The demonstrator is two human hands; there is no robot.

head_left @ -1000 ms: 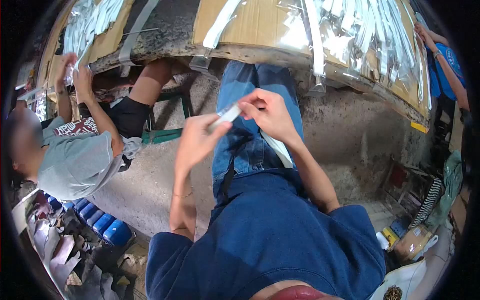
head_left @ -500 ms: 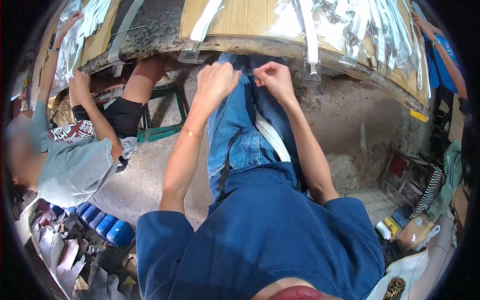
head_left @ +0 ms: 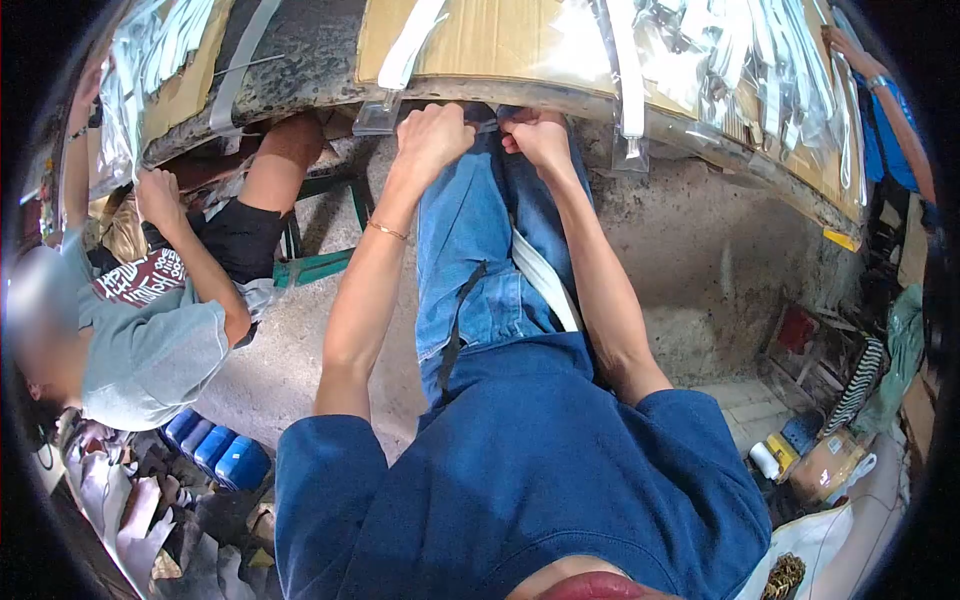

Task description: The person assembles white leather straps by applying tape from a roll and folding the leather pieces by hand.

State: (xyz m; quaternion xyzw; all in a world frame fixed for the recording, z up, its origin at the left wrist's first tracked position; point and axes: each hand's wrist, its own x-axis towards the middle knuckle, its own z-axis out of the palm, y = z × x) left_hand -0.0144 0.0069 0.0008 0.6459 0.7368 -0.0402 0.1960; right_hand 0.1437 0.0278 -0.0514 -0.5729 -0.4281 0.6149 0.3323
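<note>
My left hand (head_left: pixel 437 133) is closed, its fingers curled near the table's front edge, above my jeans. Close by on the right, my right hand (head_left: pixel 537 137) is also closed in a pinch. A small pale, clear-looking bit shows between the two hands; what they grip is too hidden to name. Just beyond them, a white strap (head_left: pixel 404 55) in a clear plastic sleeve hangs over the table edge. Another white strap (head_left: pixel 628 75) in clear plastic hangs to the right. Across my lap lies a white band (head_left: pixel 543 278).
Cardboard (head_left: pixel 500 40) covers the table, with a pile of plastic-sleeved white straps (head_left: pixel 745 60) at right. A person in a grey shirt (head_left: pixel 155 345) sits at left; another person's arm (head_left: pixel 890 110) reaches in at right. Blue containers (head_left: pixel 240 462) and scraps (head_left: pixel 140 525) lie lower left.
Both my hands have moved forward, closer to the table edge, and my right hand's fingers have curled further. The seated person's near hand has dropped slightly.
</note>
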